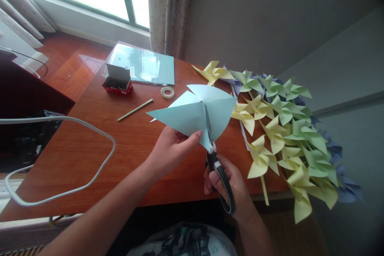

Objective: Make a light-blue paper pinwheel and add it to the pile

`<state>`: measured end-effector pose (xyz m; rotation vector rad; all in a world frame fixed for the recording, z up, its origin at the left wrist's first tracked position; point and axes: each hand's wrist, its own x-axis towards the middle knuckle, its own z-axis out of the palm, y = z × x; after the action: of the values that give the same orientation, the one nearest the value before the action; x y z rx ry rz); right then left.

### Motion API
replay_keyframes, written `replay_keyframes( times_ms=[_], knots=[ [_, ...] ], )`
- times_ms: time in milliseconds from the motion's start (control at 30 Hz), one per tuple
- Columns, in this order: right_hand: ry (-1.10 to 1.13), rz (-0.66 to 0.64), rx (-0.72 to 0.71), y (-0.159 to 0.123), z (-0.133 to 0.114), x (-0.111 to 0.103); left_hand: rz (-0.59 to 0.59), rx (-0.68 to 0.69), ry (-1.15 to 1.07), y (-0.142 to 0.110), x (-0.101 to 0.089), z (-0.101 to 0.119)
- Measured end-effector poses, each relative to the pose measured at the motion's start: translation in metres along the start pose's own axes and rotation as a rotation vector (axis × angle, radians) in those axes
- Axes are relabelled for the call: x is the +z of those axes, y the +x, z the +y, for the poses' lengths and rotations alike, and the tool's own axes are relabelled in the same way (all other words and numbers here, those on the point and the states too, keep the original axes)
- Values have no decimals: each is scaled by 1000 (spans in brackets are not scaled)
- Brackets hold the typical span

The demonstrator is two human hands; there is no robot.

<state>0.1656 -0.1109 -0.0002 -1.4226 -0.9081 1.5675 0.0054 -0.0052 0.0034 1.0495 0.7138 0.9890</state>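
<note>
My left hand [177, 148] pinches a light blue sheet of paper [189, 114] by its near edge, thumb on top, holding it above the desk. Slits run in from the paper's edges toward its middle. My right hand [228, 180] grips a pair of scissors [213, 158] by black-and-white handles. Their blades lie across the near right part of the paper, pointing toward its middle. I cannot tell how far the blades are apart. The fingers of my left hand under the paper are hidden.
Yellow and green paper pinwheels [277, 132] crowd the desk's right side, with purple ones behind. A green stick [135, 110], a tape roll [167, 92], a red box [118, 86] of small pieces and blue sheets [166, 70] lie farther back. A white cable [112, 148] loops at left.
</note>
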Motion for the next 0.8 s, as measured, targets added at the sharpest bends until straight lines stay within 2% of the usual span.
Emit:
replay_keyframes(
  times_ms=[533,800],
  knots=[
    [-39,39,10,0,1,-3,-13,-20,-29,-1,2,2],
    [-79,57,12,1,2,-3,51,-50,-2,-1,3,5]
  ],
)
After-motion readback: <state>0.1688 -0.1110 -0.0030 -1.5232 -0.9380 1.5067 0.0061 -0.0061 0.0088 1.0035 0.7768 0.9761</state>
